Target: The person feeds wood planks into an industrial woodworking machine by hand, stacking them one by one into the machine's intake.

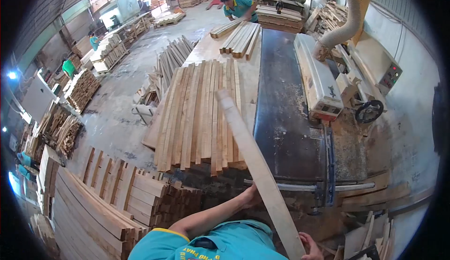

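Note:
A long pale wooden plank (pixel 255 166) slants up and away from my body, its far end above the boards on the table. My right hand (pixel 311 247) is closed around its near end, at the bottom of the view. My left hand (pixel 252 196) grips the same plank from the left side, further up; its fingers are partly hidden behind the wood. Beyond it, a row of wooden boards (pixel 199 115) lies side by side on the worktable (pixel 251 79). Right of the boards is the dark metal bed (pixel 281 96) of a woodworking machine.
The machine's white housing (pixel 318 77) with a handwheel (pixel 369 112) stands at right. A metal rail (pixel 300 188) crosses before me. Stacked planks (pixel 93 208) fill the lower left. Across the table, a co-worker (pixel 240 8) leans over another batch of boards (pixel 240 39).

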A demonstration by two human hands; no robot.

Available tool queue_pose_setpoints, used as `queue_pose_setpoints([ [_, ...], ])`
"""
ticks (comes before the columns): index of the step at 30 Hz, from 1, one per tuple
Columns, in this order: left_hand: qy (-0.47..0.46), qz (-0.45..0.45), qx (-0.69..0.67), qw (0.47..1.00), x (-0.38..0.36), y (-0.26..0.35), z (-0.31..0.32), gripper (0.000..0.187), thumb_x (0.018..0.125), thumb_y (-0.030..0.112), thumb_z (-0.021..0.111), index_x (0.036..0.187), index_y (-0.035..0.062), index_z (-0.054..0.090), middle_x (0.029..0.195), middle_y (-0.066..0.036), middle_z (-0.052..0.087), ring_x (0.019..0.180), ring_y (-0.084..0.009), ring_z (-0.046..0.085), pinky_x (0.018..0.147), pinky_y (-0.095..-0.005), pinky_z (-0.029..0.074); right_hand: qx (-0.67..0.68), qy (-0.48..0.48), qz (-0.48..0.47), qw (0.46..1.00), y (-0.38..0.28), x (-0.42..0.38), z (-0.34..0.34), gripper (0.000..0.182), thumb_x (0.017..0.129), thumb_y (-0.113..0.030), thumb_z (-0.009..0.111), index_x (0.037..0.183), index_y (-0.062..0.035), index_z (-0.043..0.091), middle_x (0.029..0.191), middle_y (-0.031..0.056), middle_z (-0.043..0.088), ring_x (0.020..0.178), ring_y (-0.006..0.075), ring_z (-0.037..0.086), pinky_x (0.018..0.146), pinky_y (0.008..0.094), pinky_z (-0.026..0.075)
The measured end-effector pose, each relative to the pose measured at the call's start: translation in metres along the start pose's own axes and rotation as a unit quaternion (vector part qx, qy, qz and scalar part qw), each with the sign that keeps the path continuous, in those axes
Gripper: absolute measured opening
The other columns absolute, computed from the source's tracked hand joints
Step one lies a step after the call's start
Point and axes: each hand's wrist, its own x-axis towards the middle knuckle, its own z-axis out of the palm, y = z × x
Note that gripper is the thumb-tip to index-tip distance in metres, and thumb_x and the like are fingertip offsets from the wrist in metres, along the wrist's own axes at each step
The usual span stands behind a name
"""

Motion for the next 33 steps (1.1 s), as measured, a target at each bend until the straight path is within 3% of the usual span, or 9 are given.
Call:
queue_pose_setpoints([
  [8,-0.089,-0.015,-0.032,0.995,0.087,0.005,0.010,0.092,0.091,0.080,0.030,0.158,0.0167,0.035,0.157,-0.004,0.043,0.145,-0.0259,0.039,0.121,-0.0505,0.027,-0.029,0.049,0.007,0.998,-0.002,0.083,-0.077,0.121,0.068,-0.054,0.087,0.159,-0.0094,0.021,0.156,0.0159,0.036,0.141,0.0297,0.041,0.114,0.0472,0.036],
  [12,0.049,-0.100,0.062,0.992,0.089,0.053,0.009,0.099,0.091,0.084,0.031,0.157,0.0103,0.035,0.156,-0.010,0.043,0.136,-0.0263,0.048,0.112,-0.0534,0.038,-0.004,0.078,0.028,0.997,0.022,0.116,-0.074,0.122,0.066,-0.051,0.088,0.159,-0.0086,0.021,0.153,0.0169,0.038,0.138,0.0302,0.044,0.112,0.0469,0.038],
  [15,0.183,-0.129,0.325,0.919,0.092,0.065,-0.018,0.098,0.089,0.084,0.043,0.144,0.0026,0.048,0.128,-0.017,0.060,0.106,-0.0227,0.062,0.094,-0.0472,0.051,0.016,0.099,0.040,0.994,0.036,0.133,-0.070,0.122,0.065,-0.049,0.089,0.159,-0.0081,0.021,0.151,0.0176,0.040,0.136,0.0306,0.046,0.111,0.0466,0.040],
  [19,0.200,-0.091,0.287,0.933,0.000,0.067,-0.035,0.076,0.101,0.066,0.045,0.143,0.0031,0.047,0.132,-0.015,0.060,0.110,-0.0218,0.063,0.091,-0.0367,0.055,0.068,0.131,0.035,0.988,0.062,0.166,-0.050,0.123,0.063,-0.046,0.089,0.158,-0.0073,0.021,0.148,0.0186,0.042,0.133,0.0311,0.050,0.109,0.0463,0.043],
  [21,0.246,-0.084,0.231,0.938,-0.046,0.057,-0.045,0.071,0.103,0.060,0.047,0.144,0.0018,0.046,0.132,-0.015,0.061,0.111,-0.0243,0.064,0.095,-0.0396,0.054,0.057,0.148,0.022,0.987,0.026,0.212,-0.039,0.094,0.071,-0.023,0.077,0.151,-0.0062,0.030,0.140,0.0128,0.047,0.133,0.0285,0.046,0.108,0.0416,0.042],
  [23,0.280,-0.087,0.208,0.933,-0.087,0.034,-0.063,0.069,0.104,0.058,0.046,0.145,0.0017,0.046,0.132,-0.015,0.061,0.112,-0.0257,0.064,0.097,-0.0406,0.054,-0.019,0.206,-0.020,0.978,0.035,0.270,-0.047,0.110,0.069,-0.039,0.087,0.153,-0.0027,0.026,0.139,0.0186,0.049,0.126,0.0299,0.054,0.102,0.0438,0.048],
  [26,0.376,-0.057,0.139,0.914,-0.140,-0.005,-0.087,0.066,0.101,0.058,0.054,0.137,0.0027,0.052,0.122,-0.013,0.066,0.104,-0.0221,0.066,0.089,-0.0378,0.056,-0.101,0.277,-0.010,0.955,-0.011,0.344,-0.024,0.091,0.076,-0.027,0.087,0.149,-0.0030,0.039,0.148,0.0194,0.046,0.134,0.0304,0.048,0.110,0.0420,0.042],
  [30,0.487,-0.052,0.067,0.869,-0.192,-0.045,-0.094,0.060,0.104,0.049,0.054,0.139,0.0011,0.051,0.127,-0.014,0.065,0.109,-0.0255,0.066,0.091,-0.0396,0.056,-0.078,0.216,-0.039,0.973,-0.038,0.407,-0.042,0.072,0.087,-0.023,0.080,0.147,-0.0075,0.043,0.127,0.0131,0.062,0.106,0.0212,0.064,0.085,0.0346,0.054],
  [33,0.538,-0.041,0.039,0.841,-0.217,-0.071,-0.106,0.056,0.105,0.045,0.053,0.138,0.0003,0.051,0.127,-0.015,0.065,0.111,-0.0274,0.066,0.091,-0.0403,0.055,-0.109,0.274,-0.068,0.953,0.003,0.469,-0.111,0.066,0.091,-0.026,0.075,0.144,-0.0021,0.044,0.117,0.0132,0.068,0.103,0.0259,0.066,0.091,0.0379,0.053],
])
